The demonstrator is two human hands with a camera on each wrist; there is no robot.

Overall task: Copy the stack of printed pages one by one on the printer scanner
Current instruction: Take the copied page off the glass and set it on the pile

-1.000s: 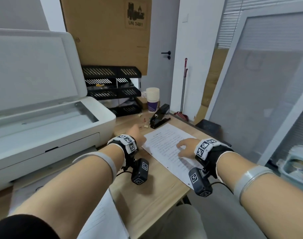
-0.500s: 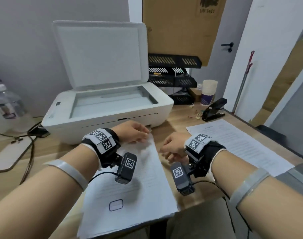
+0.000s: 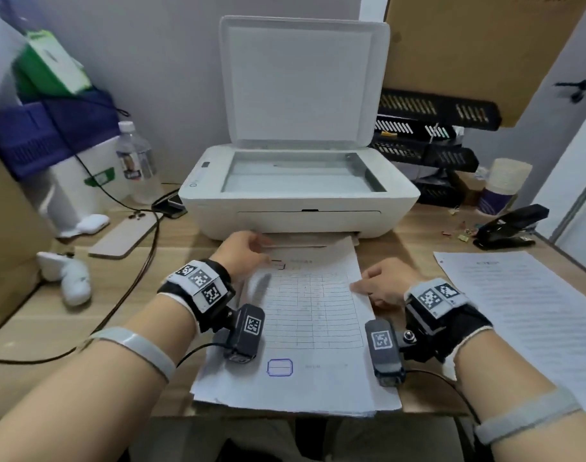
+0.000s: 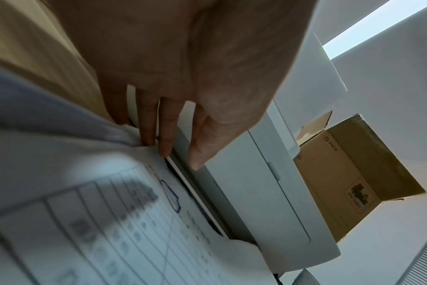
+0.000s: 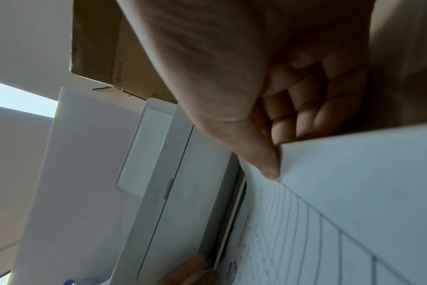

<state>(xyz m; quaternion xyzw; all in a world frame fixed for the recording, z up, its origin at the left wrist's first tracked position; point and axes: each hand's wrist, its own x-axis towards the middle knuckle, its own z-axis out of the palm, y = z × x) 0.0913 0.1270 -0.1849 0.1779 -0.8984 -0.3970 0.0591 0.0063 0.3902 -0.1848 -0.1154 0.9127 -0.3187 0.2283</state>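
Wooden desk point(image 3: 85, 328); printer point(image 3: 298, 215) lid up, stapler point(image 3: 508, 226) right. Left hand point(image 3: 241, 258) straight-fingered on top page point(image 3: 311, 305); right hand point(image 3: 384, 281) pinches its edge

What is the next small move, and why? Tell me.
Probably lift the top sheet off the stack toward the scanner glass: the right hand pinches its right edge, the left hand touches its far corner, the lid stands open and the glass is bare.
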